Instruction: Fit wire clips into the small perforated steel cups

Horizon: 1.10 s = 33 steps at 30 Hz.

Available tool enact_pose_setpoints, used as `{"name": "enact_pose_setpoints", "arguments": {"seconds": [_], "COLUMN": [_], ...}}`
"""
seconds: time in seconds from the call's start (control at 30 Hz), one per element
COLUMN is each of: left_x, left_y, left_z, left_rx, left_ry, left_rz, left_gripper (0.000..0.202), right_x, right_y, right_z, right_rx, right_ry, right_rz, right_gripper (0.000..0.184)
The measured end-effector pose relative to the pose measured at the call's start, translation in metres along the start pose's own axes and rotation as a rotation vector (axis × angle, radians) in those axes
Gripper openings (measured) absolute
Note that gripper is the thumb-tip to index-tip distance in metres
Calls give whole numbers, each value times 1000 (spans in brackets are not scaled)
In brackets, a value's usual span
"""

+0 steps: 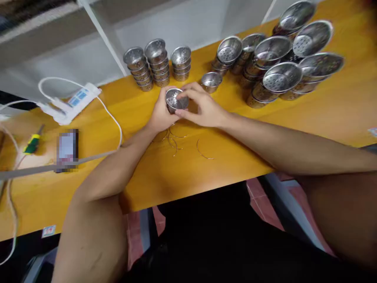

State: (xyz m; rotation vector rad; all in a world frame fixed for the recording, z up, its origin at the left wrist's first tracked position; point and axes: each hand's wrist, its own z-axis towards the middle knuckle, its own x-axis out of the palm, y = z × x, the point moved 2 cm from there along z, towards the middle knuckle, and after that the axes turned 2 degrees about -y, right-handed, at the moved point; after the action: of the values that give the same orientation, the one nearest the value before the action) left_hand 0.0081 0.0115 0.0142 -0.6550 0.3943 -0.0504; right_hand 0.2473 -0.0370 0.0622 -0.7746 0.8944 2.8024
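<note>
Both hands meet over the middle of the yellow table. My left hand is wrapped round a small perforated steel cup, tilted so that its inside shows. My right hand rests its fingers on the cup's rim from the right, closed on it. Several thin wire rings lie on the table just in front of the hands. A single small steel cup stands just behind my right hand.
Three stacks of small steel cups stand at the back. Stacks of larger perforated steel bowls fill the back right. At the left lie a white power strip with cables, a pixelated dark object and a yellow-green screwdriver.
</note>
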Motion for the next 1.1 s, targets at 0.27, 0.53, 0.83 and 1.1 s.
{"name": "enact_pose_setpoints", "arguments": {"seconds": [0.27,0.53,0.83,1.1], "left_x": [4,-8,-3,-2], "left_y": [27,39,33,31], "left_z": [-12,-16,-17,-16], "left_rx": [-83,-196,-198,-199], "left_ry": [94,41,71,95], "left_rz": [121,239,232,228], "left_gripper": [119,95,91,89], "right_x": [-26,-96,-81,-79], "right_y": [-14,-41,-31,-15], "right_z": [10,12,14,19], "right_rx": [182,477,672,712], "right_ry": [36,-9,166,202], "right_rz": [-64,-549,-653,-689], "right_gripper": [99,91,82,76]}}
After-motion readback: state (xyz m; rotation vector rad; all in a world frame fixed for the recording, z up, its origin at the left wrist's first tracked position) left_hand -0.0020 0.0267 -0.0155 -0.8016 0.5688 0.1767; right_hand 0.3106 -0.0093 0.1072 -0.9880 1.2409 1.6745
